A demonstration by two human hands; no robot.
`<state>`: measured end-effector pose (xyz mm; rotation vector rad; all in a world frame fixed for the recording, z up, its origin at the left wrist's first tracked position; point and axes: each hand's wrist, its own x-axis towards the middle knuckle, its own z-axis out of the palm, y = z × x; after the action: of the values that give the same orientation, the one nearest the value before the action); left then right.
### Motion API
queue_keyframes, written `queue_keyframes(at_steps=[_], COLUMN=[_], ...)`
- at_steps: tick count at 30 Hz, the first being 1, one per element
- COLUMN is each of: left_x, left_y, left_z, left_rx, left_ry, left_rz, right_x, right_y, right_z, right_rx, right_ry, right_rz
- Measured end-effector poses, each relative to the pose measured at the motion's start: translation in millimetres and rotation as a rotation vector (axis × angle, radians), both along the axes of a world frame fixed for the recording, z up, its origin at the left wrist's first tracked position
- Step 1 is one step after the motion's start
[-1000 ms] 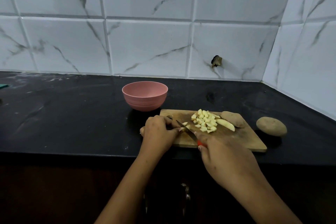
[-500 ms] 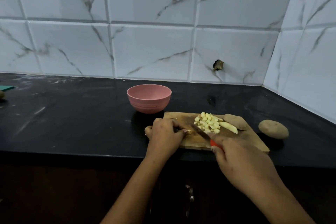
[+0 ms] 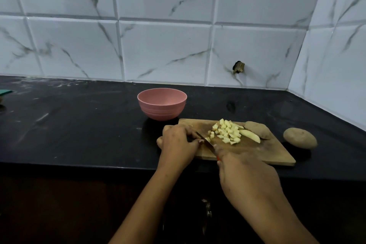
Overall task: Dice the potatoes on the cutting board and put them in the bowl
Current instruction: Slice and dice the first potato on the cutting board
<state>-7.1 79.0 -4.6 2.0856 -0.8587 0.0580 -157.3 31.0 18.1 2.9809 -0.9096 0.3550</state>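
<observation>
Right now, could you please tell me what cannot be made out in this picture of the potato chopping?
All in the head view:
- Whatever lies under the left hand: hidden by its curled fingers.
- Knife handle: covered by the right hand; only a red sliver shows.
- Bowl bottom: hidden behind its near wall.
- Green thing: cut off by the left edge.
- Dark lump on the tiles: too small to tell.

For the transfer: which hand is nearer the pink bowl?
Left. The left hand lies just in front of the pink bowl; the right hand, gripping the knife, is farther off.
</observation>
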Motion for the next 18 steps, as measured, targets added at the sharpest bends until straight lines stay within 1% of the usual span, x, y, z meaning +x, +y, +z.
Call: queue_keyframes(at_steps=[3, 5, 8, 10, 12, 15, 18], left_x=[-1, -1, 4, 10, 15, 16, 13], left_y=[1, 1, -2, -8, -16, -32, -42], left_z=[0, 0, 3, 9, 15, 23, 22], left_rx=[0.005, 0.022, 0.056, 0.121, 0.178, 0.213, 0.198], left_ry=[-0.030, -0.038, -0.002, 0.015, -0.022, -0.070, -0.060], left_rz=[0.016, 0.033, 0.012, -0.019, -0.051, -0.090, -0.086], right_x=[4, -2, -11, -17, -23, -29, -30], right_y=[0, -9, -34, -56, -74, -92, -103], right_z=[-4, -3, 0, 0, 1, 6, 9], right_rx=[-0.015, 0.039, 0.267, 0.386, 0.456, 0.568, 0.601], right_ry=[0.008, -0.042, -0.084, -0.113, -0.196, -0.360, -0.439], right_rz=[0.018, 0.036, 0.060, 0.074, 0.066, 0.063, 0.027])
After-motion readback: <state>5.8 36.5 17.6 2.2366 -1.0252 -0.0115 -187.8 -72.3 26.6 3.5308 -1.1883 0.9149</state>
